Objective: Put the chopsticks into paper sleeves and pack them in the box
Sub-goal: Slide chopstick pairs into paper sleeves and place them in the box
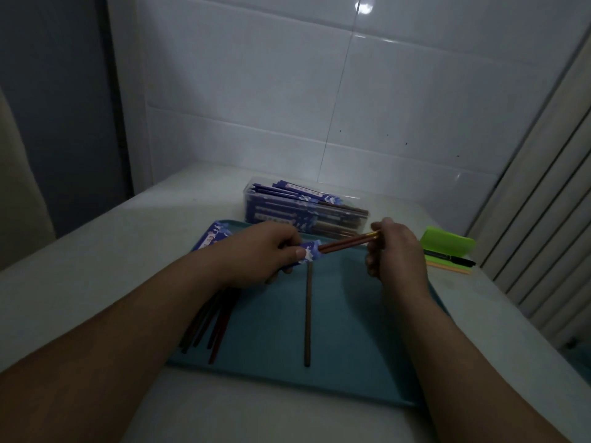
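Evidently the chopsticks are being fed into a sleeve: it is pinched near its mouth by the left hand, so it is steadied, while the gold-capped ends are gripped by the right hand for pushing. Both are held above the tray, just before the box, where sleeved pairs are stacked. Under the left forearm loose sticks are laid, a single stick mid-tray, and spare sleeves behind the left hand, all within reach.

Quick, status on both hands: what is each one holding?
Left hand: grips the paper sleeve.
Right hand: pinches the chopsticks at their far end.
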Demonstrator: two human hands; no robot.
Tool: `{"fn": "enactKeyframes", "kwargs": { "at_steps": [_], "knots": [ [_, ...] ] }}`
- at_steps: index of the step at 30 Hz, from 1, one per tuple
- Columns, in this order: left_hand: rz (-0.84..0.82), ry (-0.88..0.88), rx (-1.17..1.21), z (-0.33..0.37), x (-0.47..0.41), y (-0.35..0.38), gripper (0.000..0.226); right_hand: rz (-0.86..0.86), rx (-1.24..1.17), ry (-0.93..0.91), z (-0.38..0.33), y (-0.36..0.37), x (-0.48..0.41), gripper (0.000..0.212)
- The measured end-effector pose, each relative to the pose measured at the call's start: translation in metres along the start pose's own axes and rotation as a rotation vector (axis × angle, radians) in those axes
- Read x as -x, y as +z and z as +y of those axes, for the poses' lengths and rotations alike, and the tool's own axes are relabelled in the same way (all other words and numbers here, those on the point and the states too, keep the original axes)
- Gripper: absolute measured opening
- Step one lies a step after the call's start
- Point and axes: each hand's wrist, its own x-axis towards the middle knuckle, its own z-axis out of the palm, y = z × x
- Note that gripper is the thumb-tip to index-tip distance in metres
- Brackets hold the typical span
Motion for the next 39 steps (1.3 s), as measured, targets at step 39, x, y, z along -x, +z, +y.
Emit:
{"fn": "enactKeyframes", "kwargs": {
  "at_steps": [39],
  "knots": [
    [0.601, -0.032, -0.080, -0.035, -0.009, -0.024, 0.025, 0.114, -0.179, 0.155, -0.028, 0.009, -0.060, 0.017]
  ]
}}
